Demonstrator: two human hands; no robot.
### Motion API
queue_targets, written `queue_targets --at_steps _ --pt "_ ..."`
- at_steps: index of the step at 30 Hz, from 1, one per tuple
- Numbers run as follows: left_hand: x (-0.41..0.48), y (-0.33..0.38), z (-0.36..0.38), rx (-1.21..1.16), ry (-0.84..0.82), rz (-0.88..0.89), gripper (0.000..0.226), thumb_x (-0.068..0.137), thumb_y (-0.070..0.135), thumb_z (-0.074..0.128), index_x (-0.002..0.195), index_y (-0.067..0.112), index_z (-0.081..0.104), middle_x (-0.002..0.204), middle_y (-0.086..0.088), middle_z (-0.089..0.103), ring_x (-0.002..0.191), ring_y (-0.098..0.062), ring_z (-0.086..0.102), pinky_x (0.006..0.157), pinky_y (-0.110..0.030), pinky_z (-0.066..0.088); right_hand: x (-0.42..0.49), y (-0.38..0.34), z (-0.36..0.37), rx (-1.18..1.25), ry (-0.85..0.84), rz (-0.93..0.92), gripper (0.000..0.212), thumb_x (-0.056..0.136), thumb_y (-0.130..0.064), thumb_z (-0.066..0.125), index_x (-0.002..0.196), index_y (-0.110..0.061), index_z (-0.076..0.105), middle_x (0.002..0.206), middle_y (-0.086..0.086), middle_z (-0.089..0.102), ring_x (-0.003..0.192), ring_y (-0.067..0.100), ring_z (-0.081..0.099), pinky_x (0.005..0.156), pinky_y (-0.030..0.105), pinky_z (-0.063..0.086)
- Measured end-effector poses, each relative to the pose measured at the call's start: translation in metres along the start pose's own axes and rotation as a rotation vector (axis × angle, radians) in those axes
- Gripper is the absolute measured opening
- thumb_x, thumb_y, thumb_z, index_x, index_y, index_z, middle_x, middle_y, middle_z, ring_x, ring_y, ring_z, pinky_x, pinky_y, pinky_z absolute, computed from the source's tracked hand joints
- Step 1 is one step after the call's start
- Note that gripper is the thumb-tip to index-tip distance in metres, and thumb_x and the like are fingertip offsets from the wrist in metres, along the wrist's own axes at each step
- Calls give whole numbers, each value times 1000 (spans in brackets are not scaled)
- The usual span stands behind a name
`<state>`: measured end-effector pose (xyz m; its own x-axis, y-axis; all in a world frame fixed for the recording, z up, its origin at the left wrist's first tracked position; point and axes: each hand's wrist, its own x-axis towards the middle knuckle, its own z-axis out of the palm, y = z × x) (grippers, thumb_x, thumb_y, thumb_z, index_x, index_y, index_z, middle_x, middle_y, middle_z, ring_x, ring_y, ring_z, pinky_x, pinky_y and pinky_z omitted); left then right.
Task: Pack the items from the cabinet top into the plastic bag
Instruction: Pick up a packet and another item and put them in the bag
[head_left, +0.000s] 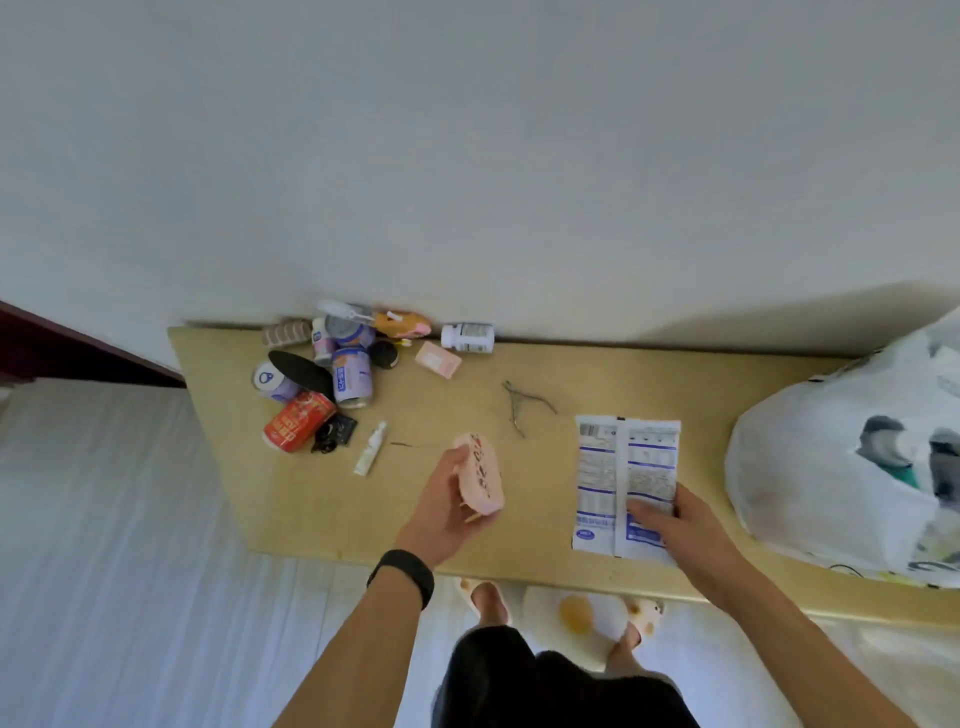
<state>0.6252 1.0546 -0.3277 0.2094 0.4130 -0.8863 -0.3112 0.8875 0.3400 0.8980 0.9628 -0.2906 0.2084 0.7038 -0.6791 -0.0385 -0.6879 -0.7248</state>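
My left hand (441, 512) grips a pink patterned pouch (480, 475) just above the wooden cabinet top (467, 395). My right hand (675, 525) pinches the lower edge of a flat white and blue sachet pack (623, 467) lying on the cabinet. The white plastic bag (852, 467), bulging with things, sits at the right end of the cabinet. Several items lie at the back left: purple cans (352, 376), a red can (297, 421), a white pill bottle (467, 338), a small pink box (438, 359), a small white tube (371, 449) and metal nippers (522, 405).
The white wall rises directly behind the cabinet. A black oval insole (301, 371) and a black packet (332, 434) lie among the cans. My feet in slippers (644, 616) stand on the floor below the front edge. A dark wooden edge (78, 348) shows at far left.
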Motion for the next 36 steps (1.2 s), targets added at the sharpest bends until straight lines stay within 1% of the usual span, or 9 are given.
queue_targets --at_steps 5,8,12,17,20,25,30,32,36 --pt "-19 -11 87 71 -145 25 49 91 33 57 134 8 57 119 -20 66 99 -36 64 70 -38 55 -55 -6 -89 138 149 -107 25 92 -15 66 115 -24 67 105 -8 76 94 10 72 84 32 53" --pt "-28 -12 163 456 -164 125 41 94 16 59 133 8 52 123 -18 65 103 -35 68 79 -40 58 -81 -1 -138 217 273 -158 26 91 -15 66 115 -26 67 105 -11 76 95 9 72 91 36 52" --pt "-52 -18 272 849 -257 283 31 94 11 62 123 7 53 117 -16 68 91 -34 73 85 -43 59 -116 10 -191 314 385 -232 28 93 -9 62 116 -25 66 108 -13 75 98 5 70 85 26 50" --pt "-88 -49 395 1177 -439 535 26 92 24 69 113 14 57 95 -5 75 76 -24 75 58 -29 56 -145 52 -244 489 634 -191 29 92 -10 64 119 -23 67 110 -6 75 101 17 71 93 42 53" --pt "-83 -76 446 1473 -454 654 25 91 34 68 108 20 56 99 3 72 68 -17 74 49 -21 50 -160 69 -267 582 785 -164 26 93 -6 62 114 -20 66 103 -6 74 92 14 71 78 32 53" --pt "-41 -138 481 1887 -312 754 38 89 40 55 119 19 49 120 -4 63 83 -25 67 62 -40 61 -172 86 -292 623 853 -122 27 93 -6 62 115 -20 66 104 -3 75 94 18 71 82 37 54" --pt "-20 -174 496 1649 -260 554 63 82 33 58 139 11 41 135 -10 55 87 -24 66 55 -29 57 -174 82 -299 596 852 -133 27 93 -6 63 116 -20 66 104 -6 76 95 13 71 82 34 54" --pt "-13 -180 492 1677 -274 556 56 78 39 54 128 16 48 128 -10 59 97 -27 65 73 -37 60 -171 81 -298 594 834 -133 28 93 -6 62 116 -22 66 106 -8 76 97 11 71 84 33 54" --pt "-4 -189 458 2320 -224 977 34 90 36 55 121 20 57 124 -5 56 116 -28 52 91 -41 47 -166 80 -297 569 825 -128 28 92 -8 64 112 -27 67 104 -11 75 96 9 70 79 27 53"
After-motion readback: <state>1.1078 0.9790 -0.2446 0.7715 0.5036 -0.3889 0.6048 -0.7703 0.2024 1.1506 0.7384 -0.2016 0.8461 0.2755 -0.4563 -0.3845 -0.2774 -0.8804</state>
